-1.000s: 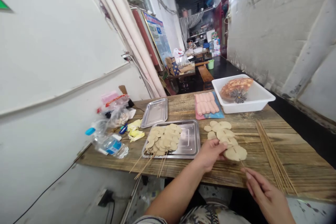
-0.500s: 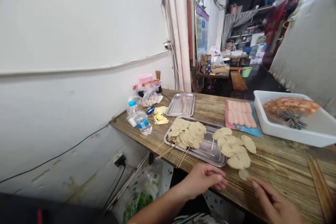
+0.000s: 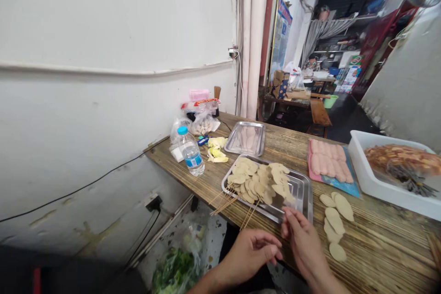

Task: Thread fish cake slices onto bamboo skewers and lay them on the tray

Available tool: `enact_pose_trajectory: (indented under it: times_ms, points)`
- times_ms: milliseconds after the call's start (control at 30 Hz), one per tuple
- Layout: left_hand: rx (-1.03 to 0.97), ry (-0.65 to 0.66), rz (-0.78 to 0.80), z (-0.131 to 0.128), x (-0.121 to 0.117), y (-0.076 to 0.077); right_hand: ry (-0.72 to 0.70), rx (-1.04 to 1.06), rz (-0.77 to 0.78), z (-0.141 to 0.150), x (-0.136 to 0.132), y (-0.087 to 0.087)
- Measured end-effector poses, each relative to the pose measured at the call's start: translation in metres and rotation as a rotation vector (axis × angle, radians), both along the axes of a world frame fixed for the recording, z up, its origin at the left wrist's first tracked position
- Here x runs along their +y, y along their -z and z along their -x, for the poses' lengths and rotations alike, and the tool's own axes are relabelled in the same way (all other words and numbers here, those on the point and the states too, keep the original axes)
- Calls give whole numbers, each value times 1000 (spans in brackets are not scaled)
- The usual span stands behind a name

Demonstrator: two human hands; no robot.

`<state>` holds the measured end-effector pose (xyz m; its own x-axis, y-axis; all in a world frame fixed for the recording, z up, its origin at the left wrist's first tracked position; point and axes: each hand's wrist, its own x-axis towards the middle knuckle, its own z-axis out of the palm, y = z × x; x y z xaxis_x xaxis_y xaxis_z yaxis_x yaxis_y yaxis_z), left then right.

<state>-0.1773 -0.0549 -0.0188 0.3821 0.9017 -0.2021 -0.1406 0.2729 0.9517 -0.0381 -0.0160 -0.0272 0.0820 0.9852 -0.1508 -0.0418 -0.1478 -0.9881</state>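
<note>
My right hand (image 3: pixel 301 236) is pinched at the front edge of the metal tray (image 3: pixel 305 188). It grips the near end of a skewer of thin, pale oval slices (image 3: pixel 280 179), whose stick is mostly hidden by my fingers. These slices lie over the right side of a heap of similar skewered slices (image 3: pixel 243 172). Bare stick ends (image 3: pixel 225 202) poke out over the tray's front rim. My left hand (image 3: pixel 255 250) hovers by the table edge, fingers loosely curved and apart, with nothing in it. Several loose slices (image 3: pixel 334 223) lie on the wood right of the tray.
A water bottle (image 3: pixel 191 154), cabbage leaves (image 3: pixel 217 149) and a smaller tray (image 3: pixel 262 140) stand behind and left. Pink sausages (image 3: pixel 329 161) on a packet and a white bin (image 3: pixel 365 174) of bagged food are at right. Greens (image 3: pixel 174 266) sit below the table.
My right hand has carried the skewer of slices from the table at right onto the heap in the tray. Fewer slices lie on the wood. The view has shifted slightly.
</note>
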Motion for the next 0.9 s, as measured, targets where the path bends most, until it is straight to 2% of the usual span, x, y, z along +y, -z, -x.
enact_pose_trajectory:
  times_ms: [133,200,333,400,467,567,700,767,800,900]
  points:
    - [108,-12,-35,8,-3,-11,-204,-98,16,22,5,-4]
    - [295,-5,-88,13,-6,-18,-293,-173,8,21,3,-8]
    - [837,50,-317,24,-13,-30,-396,-323,-49,-3,-15,-13]
    - [963,80,-382,25,-15,-36,-409,-386,-92,-20,-30,-14]
    - [975,100,-402,20,-16,-41,-391,-429,-124,-40,-44,-14]
    - [915,153,-438,1,-16,-45,-278,-542,-165,-83,-63,-14]
    - [868,272,-486,-33,-18,-44,165,-859,-156,-168,-84,-10]
    - [865,315,-512,-50,-18,-41,342,-1091,-111,-211,-96,-7]
    - [869,336,-528,-58,-18,-40,407,-1207,-78,-230,-103,-6]
    - [887,399,-585,-80,-15,-38,463,-1448,-6,-269,-119,1]
